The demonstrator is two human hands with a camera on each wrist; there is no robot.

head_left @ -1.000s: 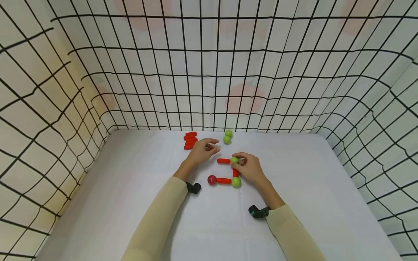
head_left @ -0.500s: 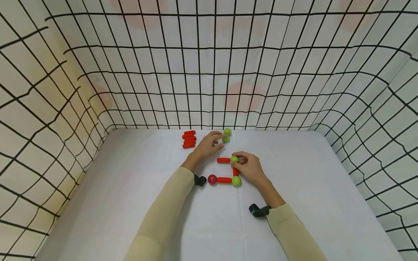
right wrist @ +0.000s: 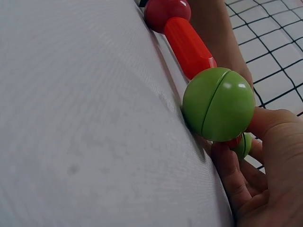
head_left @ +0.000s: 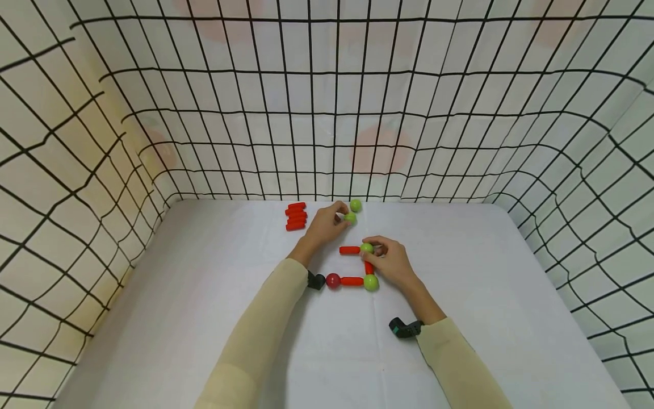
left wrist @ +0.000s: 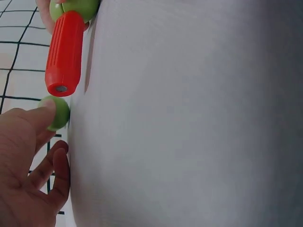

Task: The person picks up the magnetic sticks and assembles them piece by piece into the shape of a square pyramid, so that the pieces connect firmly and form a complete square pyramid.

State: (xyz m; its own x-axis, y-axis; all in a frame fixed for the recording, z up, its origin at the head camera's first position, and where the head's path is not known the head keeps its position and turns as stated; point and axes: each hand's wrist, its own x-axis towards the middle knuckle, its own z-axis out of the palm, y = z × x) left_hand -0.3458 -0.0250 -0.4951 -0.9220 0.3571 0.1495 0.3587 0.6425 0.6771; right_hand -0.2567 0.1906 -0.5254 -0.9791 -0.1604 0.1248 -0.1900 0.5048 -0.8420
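Mesh (head_left: 336,72): black grid round the left, back and right of the table (head_left: 153,318).
Left sleeve (head_left: 252,329): beige, slanting up and right from the bottom edge.
Rods (head_left: 296,217): several loose red ones, side by side near the table's back edge.
Left camera (head_left: 316,281): dark, at the left wrist, just beside the red ball; contact unclear.
Left hand (head_left: 323,224): right of the rods, pinching the held ball with thumb and fingers; the left wrist view shows the thumb against it.
Red ball (head_left: 333,280): on the table, at the left end of the lower rod.
Upper rod (head_left: 349,250): red, its left end free, a grey spot on that end's face.
Held ball (head_left: 351,217): green, near the back edge; whether lifted, cannot tell.
Lower rod (head_left: 351,281): red, between the red ball and the lower ball.
Back ball (head_left: 355,205): green, loose, just behind the held ball.
Upper ball (head_left: 366,248): green, at the upper rod's right end.
Side rod (head_left: 369,267): red, joining upper ball to lower ball.
Lower ball (head_left: 370,283): green, grooved, at the nearer right corner.
Right hand (head_left: 392,261): thumb and fingers gripping the upper ball from the right.
Right camera (head_left: 403,328): dark, at the right wrist.
Right sleeve (head_left: 460,360): beige, at lower right.
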